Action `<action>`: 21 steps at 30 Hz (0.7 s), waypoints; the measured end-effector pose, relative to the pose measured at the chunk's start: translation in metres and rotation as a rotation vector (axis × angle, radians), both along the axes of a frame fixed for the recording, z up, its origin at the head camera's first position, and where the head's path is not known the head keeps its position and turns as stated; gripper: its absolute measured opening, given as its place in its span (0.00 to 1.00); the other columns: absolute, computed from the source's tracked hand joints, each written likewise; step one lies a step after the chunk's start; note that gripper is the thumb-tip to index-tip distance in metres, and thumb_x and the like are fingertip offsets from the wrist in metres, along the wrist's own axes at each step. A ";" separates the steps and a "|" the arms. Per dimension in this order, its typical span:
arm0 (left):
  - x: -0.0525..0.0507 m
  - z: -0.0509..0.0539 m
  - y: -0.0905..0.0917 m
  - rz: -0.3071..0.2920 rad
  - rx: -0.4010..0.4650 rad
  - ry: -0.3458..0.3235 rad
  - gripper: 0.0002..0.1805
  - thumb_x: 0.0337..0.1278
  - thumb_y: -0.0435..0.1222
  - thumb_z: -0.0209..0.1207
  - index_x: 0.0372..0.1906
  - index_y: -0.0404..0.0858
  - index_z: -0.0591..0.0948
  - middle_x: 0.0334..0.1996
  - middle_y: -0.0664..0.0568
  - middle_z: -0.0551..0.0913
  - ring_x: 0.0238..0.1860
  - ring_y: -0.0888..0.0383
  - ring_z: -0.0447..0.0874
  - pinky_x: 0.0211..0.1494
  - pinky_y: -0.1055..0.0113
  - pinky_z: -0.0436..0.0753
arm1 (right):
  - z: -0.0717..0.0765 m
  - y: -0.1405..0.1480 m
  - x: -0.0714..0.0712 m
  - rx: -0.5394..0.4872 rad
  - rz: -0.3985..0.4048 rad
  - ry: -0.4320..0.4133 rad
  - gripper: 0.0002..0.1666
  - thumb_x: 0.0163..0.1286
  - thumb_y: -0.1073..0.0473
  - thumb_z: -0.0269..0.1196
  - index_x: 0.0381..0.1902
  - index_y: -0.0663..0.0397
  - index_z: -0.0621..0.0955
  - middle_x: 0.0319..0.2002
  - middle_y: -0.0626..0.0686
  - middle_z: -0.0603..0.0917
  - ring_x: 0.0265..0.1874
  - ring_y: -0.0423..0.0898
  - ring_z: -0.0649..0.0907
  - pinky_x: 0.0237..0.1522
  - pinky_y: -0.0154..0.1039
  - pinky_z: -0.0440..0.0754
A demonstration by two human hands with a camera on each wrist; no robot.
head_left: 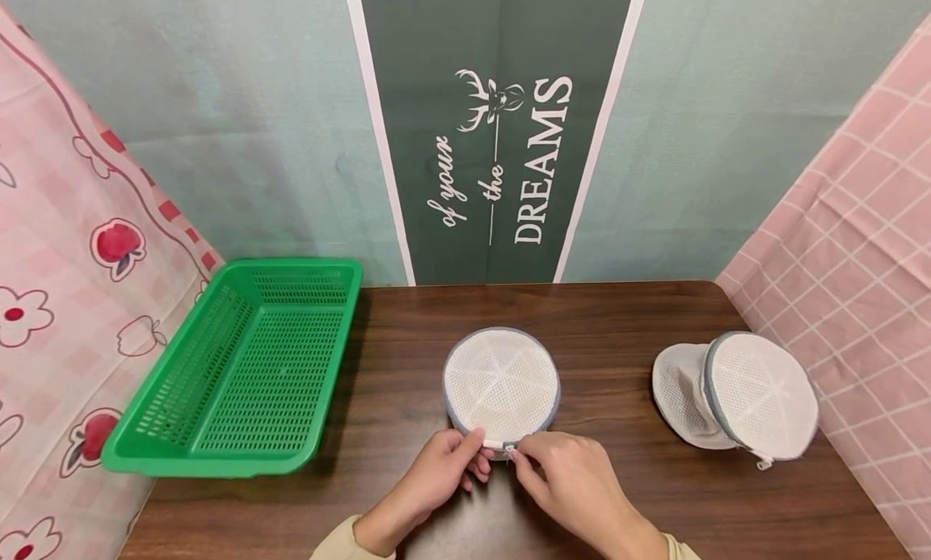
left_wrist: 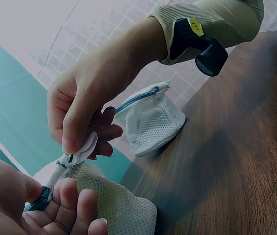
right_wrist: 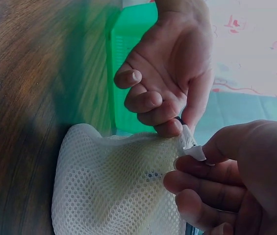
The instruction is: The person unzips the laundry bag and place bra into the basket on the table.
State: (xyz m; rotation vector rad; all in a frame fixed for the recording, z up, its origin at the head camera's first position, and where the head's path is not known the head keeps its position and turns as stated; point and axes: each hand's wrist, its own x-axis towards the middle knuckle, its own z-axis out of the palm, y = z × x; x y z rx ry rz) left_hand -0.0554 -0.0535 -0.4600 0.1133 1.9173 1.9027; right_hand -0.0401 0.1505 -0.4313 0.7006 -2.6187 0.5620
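Note:
A round white mesh laundry bag (head_left: pixel 500 382) with a grey-blue edge stands on the table in front of me. My left hand (head_left: pixel 444 467) pinches its front rim between thumb and fingers. Just to the right, my right hand (head_left: pixel 570 479) pinches the zipper end (head_left: pixel 511 447) at the rim. From the left wrist view, a small white tab (left_wrist: pixel 87 148) shows at the right thumb and fingertips. The bag's mesh side (right_wrist: pixel 113 181) sags with a dent in the right wrist view. Fingertips partly hide the zipper pull.
A green plastic basket (head_left: pixel 311 455) with slotted walls stands at the left of the brown wooden table (head_left: pixel 611 317). On the right, another white mesh bag (head_left: pixel 764 394) leans tilted, its zipper pull hanging at the front. Patterned cloths hang behind and on both sides.

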 end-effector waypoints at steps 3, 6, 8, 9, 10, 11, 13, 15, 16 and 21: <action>0.000 0.000 0.000 -0.002 0.001 -0.003 0.26 0.79 0.41 0.49 0.39 0.18 0.80 0.23 0.54 0.81 0.27 0.62 0.79 0.26 0.73 0.77 | 0.000 0.001 0.000 0.003 -0.002 -0.001 0.18 0.56 0.57 0.73 0.19 0.32 0.75 0.18 0.33 0.69 0.18 0.29 0.68 0.18 0.31 0.67; 0.000 0.000 0.000 -0.003 0.001 -0.004 0.26 0.79 0.41 0.49 0.39 0.18 0.80 0.23 0.54 0.81 0.27 0.62 0.79 0.26 0.73 0.76 | 0.000 0.001 0.000 0.006 -0.003 -0.006 0.18 0.56 0.57 0.73 0.19 0.32 0.75 0.18 0.34 0.70 0.18 0.29 0.68 0.18 0.32 0.67; 0.000 0.000 0.000 -0.005 -0.001 -0.004 0.25 0.79 0.41 0.49 0.38 0.18 0.80 0.23 0.55 0.81 0.27 0.62 0.78 0.26 0.74 0.76 | 0.000 0.001 0.000 0.006 -0.004 -0.010 0.19 0.56 0.57 0.74 0.18 0.32 0.74 0.17 0.34 0.70 0.18 0.29 0.68 0.18 0.32 0.67; 0.000 0.000 0.000 -0.006 -0.002 -0.005 0.25 0.79 0.41 0.49 0.38 0.19 0.80 0.23 0.55 0.81 0.27 0.62 0.78 0.26 0.74 0.76 | 0.000 0.002 0.000 0.005 -0.005 -0.011 0.19 0.56 0.56 0.74 0.18 0.32 0.74 0.17 0.35 0.70 0.18 0.29 0.67 0.18 0.32 0.66; 0.000 0.000 0.000 -0.005 -0.002 -0.007 0.25 0.79 0.41 0.49 0.38 0.19 0.80 0.23 0.55 0.81 0.26 0.63 0.78 0.26 0.74 0.76 | 0.000 0.002 0.000 0.007 -0.007 -0.011 0.20 0.56 0.56 0.74 0.18 0.32 0.73 0.17 0.34 0.69 0.18 0.29 0.66 0.18 0.31 0.66; 0.000 0.000 0.000 -0.005 -0.002 -0.010 0.25 0.79 0.41 0.49 0.38 0.19 0.80 0.23 0.55 0.80 0.26 0.63 0.78 0.26 0.74 0.76 | 0.000 0.002 0.000 0.006 -0.008 -0.011 0.20 0.56 0.56 0.74 0.18 0.32 0.73 0.17 0.34 0.68 0.18 0.29 0.66 0.18 0.31 0.65; 0.000 0.001 0.000 -0.003 -0.003 -0.015 0.25 0.79 0.40 0.49 0.37 0.19 0.80 0.22 0.55 0.80 0.26 0.63 0.78 0.25 0.74 0.76 | -0.001 0.003 0.000 0.004 -0.010 -0.006 0.21 0.55 0.56 0.74 0.17 0.31 0.73 0.17 0.34 0.67 0.18 0.28 0.64 0.18 0.30 0.65; 0.000 0.001 0.000 -0.001 -0.002 -0.017 0.25 0.79 0.40 0.50 0.37 0.19 0.80 0.22 0.55 0.80 0.26 0.63 0.78 0.25 0.74 0.76 | -0.001 0.003 0.000 0.003 -0.008 0.007 0.22 0.55 0.56 0.74 0.17 0.31 0.72 0.17 0.34 0.67 0.18 0.28 0.63 0.17 0.30 0.64; 0.000 0.001 0.000 0.000 -0.001 -0.017 0.24 0.79 0.40 0.50 0.37 0.19 0.80 0.22 0.55 0.80 0.26 0.62 0.78 0.25 0.74 0.75 | -0.001 0.003 0.000 0.003 -0.007 0.013 0.22 0.55 0.56 0.74 0.17 0.31 0.71 0.17 0.34 0.66 0.18 0.28 0.63 0.17 0.29 0.63; 0.001 0.001 0.000 -0.003 0.007 -0.010 0.25 0.79 0.40 0.50 0.36 0.19 0.80 0.22 0.55 0.80 0.26 0.63 0.78 0.24 0.74 0.75 | -0.002 0.004 0.000 0.003 -0.003 0.040 0.23 0.54 0.55 0.74 0.16 0.31 0.70 0.17 0.32 0.63 0.17 0.28 0.62 0.17 0.29 0.62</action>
